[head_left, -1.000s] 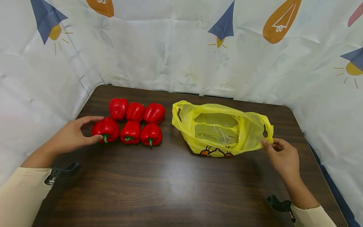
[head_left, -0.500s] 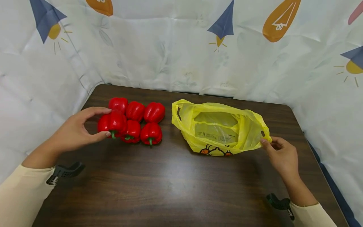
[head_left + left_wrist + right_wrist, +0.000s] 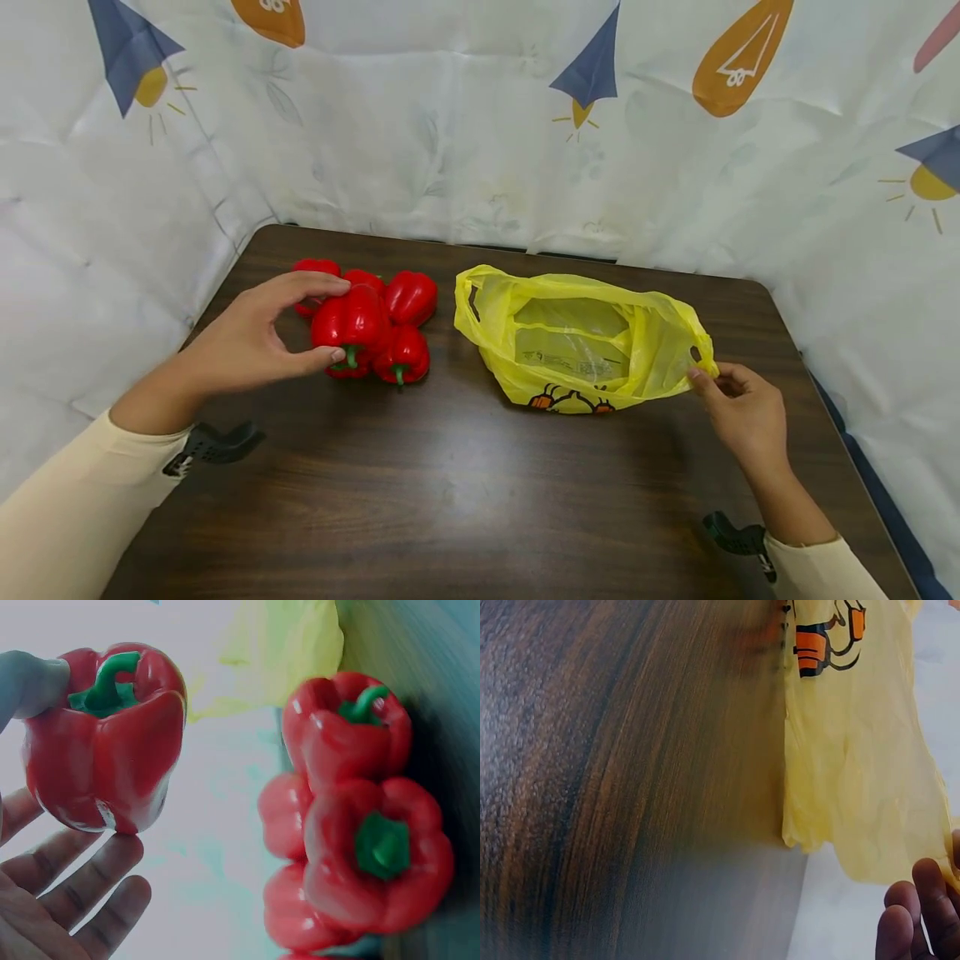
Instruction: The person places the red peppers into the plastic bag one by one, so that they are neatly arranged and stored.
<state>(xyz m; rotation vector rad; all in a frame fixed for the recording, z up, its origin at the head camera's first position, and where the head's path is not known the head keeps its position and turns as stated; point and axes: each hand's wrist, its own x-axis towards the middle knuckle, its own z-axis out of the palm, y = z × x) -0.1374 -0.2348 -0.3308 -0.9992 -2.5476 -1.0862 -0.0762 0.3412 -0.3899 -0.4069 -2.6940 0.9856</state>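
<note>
My left hand (image 3: 247, 337) holds a red bell pepper (image 3: 351, 321) between thumb and fingers, its green stem toward me. In the left wrist view that bell pepper (image 3: 109, 742) is raised apart from the others. Several more red bell peppers stand in two rows on the table, such as the front one (image 3: 401, 357) and the back one (image 3: 410, 298); the held pepper partly hides some of them. A yellow plastic bag (image 3: 517, 367) stands with its mouth wide apart. My right hand (image 3: 750, 417) pinches the bag's right handle, pulling it outward.
The dark wooden table (image 3: 480, 500) runs up to a white patterned curtain (image 3: 450, 150) at the back and both sides. A black strap (image 3: 225, 442) sticks out from my left wrist, another strap (image 3: 735, 535) from my right.
My left hand has lifted the leftmost front bell pepper and carried it right, over the neighbouring peppers. My right hand stays at the bag's handle, which has shifted slightly inward.
</note>
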